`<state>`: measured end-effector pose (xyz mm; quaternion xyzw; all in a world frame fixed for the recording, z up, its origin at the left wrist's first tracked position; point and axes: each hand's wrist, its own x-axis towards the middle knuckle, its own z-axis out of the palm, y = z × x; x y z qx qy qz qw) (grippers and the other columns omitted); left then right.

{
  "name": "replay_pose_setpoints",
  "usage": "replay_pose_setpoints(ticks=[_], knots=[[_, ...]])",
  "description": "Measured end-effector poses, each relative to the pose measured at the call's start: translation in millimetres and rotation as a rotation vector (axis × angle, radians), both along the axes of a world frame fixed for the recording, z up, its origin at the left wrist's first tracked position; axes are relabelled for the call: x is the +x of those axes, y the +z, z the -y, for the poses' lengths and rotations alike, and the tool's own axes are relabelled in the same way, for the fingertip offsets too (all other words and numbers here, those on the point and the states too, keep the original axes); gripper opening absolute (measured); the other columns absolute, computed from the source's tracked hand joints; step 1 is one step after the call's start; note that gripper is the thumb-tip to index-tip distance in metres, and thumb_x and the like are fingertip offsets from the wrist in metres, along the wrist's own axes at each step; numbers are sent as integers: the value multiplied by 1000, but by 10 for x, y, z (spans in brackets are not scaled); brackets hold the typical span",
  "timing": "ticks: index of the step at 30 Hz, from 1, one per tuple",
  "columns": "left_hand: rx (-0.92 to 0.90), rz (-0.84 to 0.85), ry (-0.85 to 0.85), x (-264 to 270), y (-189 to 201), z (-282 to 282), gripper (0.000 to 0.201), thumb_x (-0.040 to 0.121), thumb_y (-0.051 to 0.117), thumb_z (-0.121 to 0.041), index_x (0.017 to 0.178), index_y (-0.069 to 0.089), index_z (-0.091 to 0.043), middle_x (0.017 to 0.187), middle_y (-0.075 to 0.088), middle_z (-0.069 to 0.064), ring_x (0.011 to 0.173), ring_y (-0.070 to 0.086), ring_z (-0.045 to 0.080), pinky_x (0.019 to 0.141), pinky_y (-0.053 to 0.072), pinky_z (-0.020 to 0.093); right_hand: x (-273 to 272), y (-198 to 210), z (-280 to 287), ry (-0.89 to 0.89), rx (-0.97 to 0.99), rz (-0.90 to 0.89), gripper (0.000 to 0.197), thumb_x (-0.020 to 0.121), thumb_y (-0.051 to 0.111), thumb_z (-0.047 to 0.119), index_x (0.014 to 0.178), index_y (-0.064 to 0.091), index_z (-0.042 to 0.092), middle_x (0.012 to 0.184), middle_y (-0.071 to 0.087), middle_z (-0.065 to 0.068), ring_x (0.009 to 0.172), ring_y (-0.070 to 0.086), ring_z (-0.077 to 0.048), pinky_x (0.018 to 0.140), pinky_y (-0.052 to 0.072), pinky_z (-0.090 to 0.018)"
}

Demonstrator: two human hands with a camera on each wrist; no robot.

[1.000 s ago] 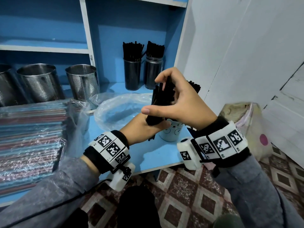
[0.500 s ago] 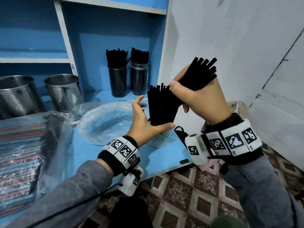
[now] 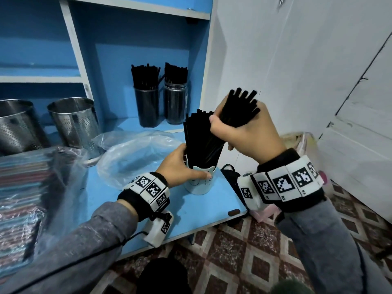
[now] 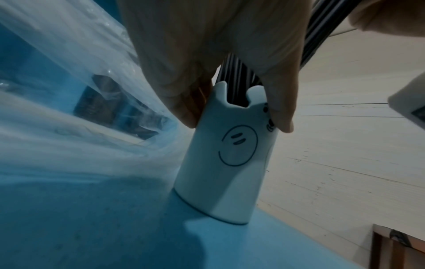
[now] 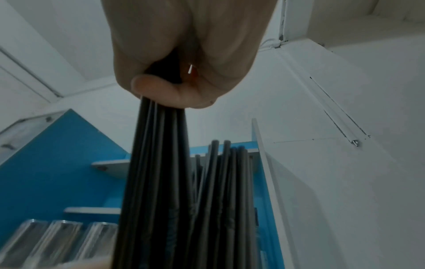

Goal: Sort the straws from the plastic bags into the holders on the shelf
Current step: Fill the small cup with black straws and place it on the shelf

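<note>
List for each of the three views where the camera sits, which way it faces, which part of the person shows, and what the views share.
Head: worn on the head, looking down at shelf; both hands and sleeves show.
Left wrist: looks along left hand gripping white cup.
Right wrist: looks along right hand gripping black straws.
Shared: head view shows the cup, straws, left hand, right hand.

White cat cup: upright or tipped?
Upright. The white cup stands base-flat on the blue shelf, left hand gripping its rim, black straws standing inside.
</note>
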<state>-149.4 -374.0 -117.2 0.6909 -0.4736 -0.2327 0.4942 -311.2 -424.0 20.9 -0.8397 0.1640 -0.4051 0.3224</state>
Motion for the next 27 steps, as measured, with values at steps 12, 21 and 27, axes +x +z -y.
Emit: replay_pose_setpoints(ticks=[12, 21, 27], knots=[[34, 62, -37, 30, 52, -23, 84, 50, 95, -40, 123, 53, -35, 112, 64, -19, 107, 60, 4, 96, 49, 30, 300, -228, 112, -151, -83, -42, 13, 68, 66, 40, 73, 54, 43, 78, 52, 2, 85, 57, -24, 80, 50, -43], [39, 59, -55, 35, 66, -14, 75, 52, 95, -35, 112, 52, -41, 107, 63, -23, 102, 58, -4, 85, 46, 18, 468, -491, 177, -306, -189, -4, 34, 75, 66, 46, 92, 45, 26, 92, 43, 13, 92, 33, -8, 86, 34, -33], [53, 60, -48, 43, 50, 6, 74, 50, 95, -38, 109, 50, -45, 102, 61, -26, 97, 56, -8, 77, 43, 16, 314, -305, 89, -202, -340, 154, 58, 83, 72, 31, 131, 49, 7, 129, 48, -6, 122, 46, -20, 106, 38, -40]])
